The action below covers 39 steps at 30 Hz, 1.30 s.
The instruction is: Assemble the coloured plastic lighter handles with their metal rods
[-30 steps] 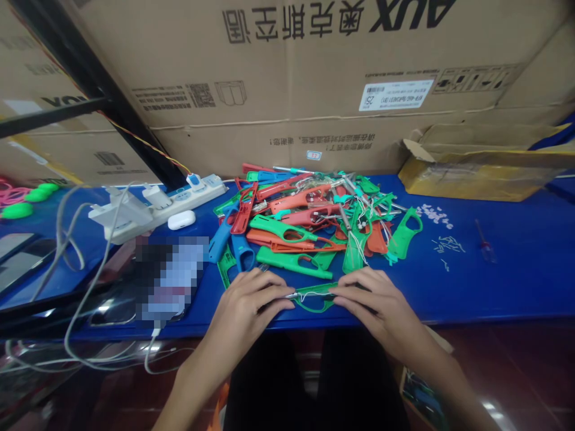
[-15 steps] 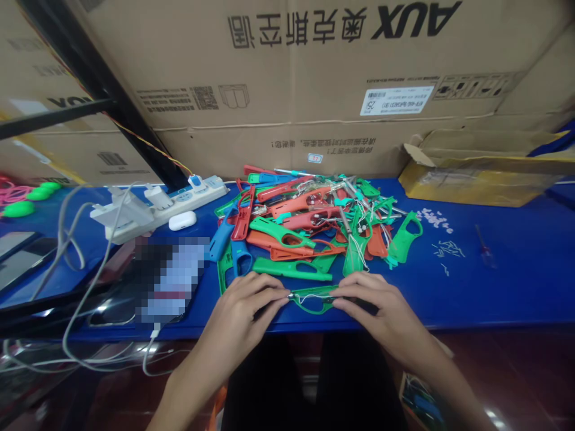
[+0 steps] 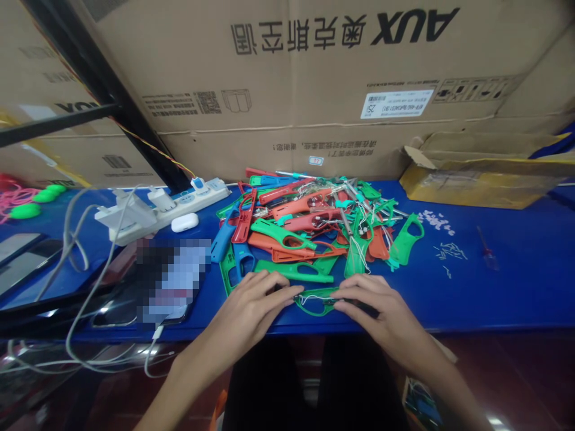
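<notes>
At the table's front edge, both hands are on a green lighter casing half [image 3: 309, 311] with a looped handle. A thin white wire [image 3: 317, 296] runs across its inside. My left hand [image 3: 265, 299] pinches the casing's left end, over a small dark part mostly hidden by the fingertips. My right hand [image 3: 371, 299] pinches the other end, thumb and fingers closed around it and a dark piece. Just beyond the hands lies a heap of red, orange, green and blue lighter casings [image 3: 305, 224], with metal tubes and white wires among them.
To the right lie small pink pieces [image 3: 433, 221], thin metal pins [image 3: 451, 251], a screwdriver [image 3: 488, 251] and an open cardboard box [image 3: 471, 182]. Leftward are a power strip [image 3: 179, 206], an earbud case [image 3: 185, 222], a phone [image 3: 179, 281] and loose cables. Large cartons [image 3: 278, 78] stand behind.
My left hand has shifted slightly right along the casing, its fingers now covering more of the left end. The right hand keeps its pinch. The whole view has shifted a little.
</notes>
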Each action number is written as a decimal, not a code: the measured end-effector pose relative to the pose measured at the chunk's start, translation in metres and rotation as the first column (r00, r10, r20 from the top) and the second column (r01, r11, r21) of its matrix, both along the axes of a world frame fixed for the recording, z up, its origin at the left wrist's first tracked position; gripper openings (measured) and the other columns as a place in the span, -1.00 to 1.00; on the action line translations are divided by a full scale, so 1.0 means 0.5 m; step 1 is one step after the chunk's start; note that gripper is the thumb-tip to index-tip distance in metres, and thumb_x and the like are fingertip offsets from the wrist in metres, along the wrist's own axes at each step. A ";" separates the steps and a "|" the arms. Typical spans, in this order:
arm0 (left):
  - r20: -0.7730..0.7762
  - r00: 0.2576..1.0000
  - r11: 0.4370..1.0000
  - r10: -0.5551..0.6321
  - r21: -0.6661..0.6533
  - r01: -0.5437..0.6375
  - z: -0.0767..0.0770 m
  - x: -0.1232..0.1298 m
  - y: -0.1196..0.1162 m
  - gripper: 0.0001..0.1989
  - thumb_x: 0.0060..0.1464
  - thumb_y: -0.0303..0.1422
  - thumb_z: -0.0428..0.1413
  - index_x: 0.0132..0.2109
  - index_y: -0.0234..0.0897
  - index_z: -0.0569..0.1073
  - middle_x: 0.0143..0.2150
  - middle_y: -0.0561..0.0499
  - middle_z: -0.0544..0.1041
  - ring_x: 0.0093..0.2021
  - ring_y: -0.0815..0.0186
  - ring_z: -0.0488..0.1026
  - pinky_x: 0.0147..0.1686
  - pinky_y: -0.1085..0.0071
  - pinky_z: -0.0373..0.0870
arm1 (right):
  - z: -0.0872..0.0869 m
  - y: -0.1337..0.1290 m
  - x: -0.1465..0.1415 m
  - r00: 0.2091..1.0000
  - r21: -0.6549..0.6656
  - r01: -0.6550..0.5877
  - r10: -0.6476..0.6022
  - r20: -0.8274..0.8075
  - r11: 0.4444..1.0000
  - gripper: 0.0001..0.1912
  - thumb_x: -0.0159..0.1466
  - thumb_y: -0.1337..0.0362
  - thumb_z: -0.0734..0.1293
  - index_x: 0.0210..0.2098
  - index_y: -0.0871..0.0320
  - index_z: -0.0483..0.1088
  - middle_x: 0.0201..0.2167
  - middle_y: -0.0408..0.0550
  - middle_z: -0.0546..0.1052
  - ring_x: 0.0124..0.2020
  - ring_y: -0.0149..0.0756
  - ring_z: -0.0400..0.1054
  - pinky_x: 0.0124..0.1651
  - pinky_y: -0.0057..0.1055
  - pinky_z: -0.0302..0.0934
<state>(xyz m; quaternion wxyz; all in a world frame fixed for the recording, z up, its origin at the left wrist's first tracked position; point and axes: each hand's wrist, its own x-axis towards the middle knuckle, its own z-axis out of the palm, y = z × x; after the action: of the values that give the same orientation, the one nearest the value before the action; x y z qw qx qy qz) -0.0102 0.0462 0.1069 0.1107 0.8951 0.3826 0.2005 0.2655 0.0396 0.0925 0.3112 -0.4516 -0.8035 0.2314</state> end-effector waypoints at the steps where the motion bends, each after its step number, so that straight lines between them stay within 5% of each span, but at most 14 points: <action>1: -0.013 1.000 1.000 -0.020 -0.010 0.020 0.000 -0.002 0.001 -0.69 0.43 -0.42 -0.03 0.20 -0.12 0.46 -0.02 -0.04 0.52 -0.06 0.23 0.44 -0.03 0.24 0.32 | 0.001 0.000 0.000 1.000 -0.007 0.002 -0.002 0.001 1.000 -0.89 0.41 0.23 0.37 -0.13 -0.04 0.57 -0.15 -0.15 0.59 -0.10 -0.22 0.46 -0.01 -0.23 0.25; 13: -0.074 0.994 0.997 -0.079 0.002 0.080 -0.009 -0.008 0.002 -0.70 0.40 -0.53 -0.06 0.16 -0.21 0.43 0.01 -0.09 0.46 0.02 0.20 0.41 0.00 0.26 0.36 | -0.002 0.001 0.002 1.000 -0.006 -0.016 0.016 -0.008 1.000 -0.89 0.41 0.25 0.36 -0.12 -0.03 0.55 -0.15 -0.16 0.59 -0.09 -0.24 0.46 0.00 -0.23 0.22; 20: -0.090 0.994 0.989 -0.065 0.130 0.076 -0.010 -0.021 0.002 -0.71 0.40 -0.52 -0.03 0.11 -0.18 0.47 0.00 -0.04 0.54 -0.07 0.22 0.47 -0.09 0.25 0.29 | -0.006 -0.001 0.002 1.000 -0.011 0.005 -0.005 -0.015 1.000 -0.90 0.40 0.23 0.38 -0.11 -0.07 0.53 -0.14 -0.20 0.59 -0.08 -0.25 0.46 0.02 -0.22 0.21; 27: -0.017 0.994 0.994 -0.105 0.020 0.105 0.002 -0.019 0.015 -0.76 0.41 -0.48 0.00 0.09 -0.17 0.48 0.01 0.01 0.54 -0.07 0.29 0.46 -0.09 0.30 0.24 | -0.007 0.001 -0.002 1.000 0.007 0.021 -0.021 -0.012 1.000 -0.93 0.39 0.24 0.39 -0.16 -0.06 0.55 -0.17 -0.19 0.60 -0.10 -0.22 0.47 -0.01 -0.22 0.21; 39: 0.094 0.995 0.992 -0.022 0.127 0.010 -0.011 -0.002 -0.004 -0.75 0.36 -0.52 0.06 0.04 -0.15 0.54 -0.09 0.01 0.54 -0.15 0.27 0.38 -0.14 0.29 0.15 | -0.004 -0.004 -0.003 1.000 0.080 0.019 -0.019 0.001 0.997 -0.93 0.38 0.30 0.40 -0.17 0.00 0.53 -0.20 -0.20 0.60 -0.15 -0.27 0.46 -0.04 -0.27 0.20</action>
<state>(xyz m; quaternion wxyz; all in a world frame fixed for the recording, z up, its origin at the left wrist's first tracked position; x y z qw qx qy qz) -0.0112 0.0442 0.1012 0.0735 0.8928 0.3561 0.2657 0.2639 0.0374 0.0904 0.3306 -0.4467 -0.8080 0.1956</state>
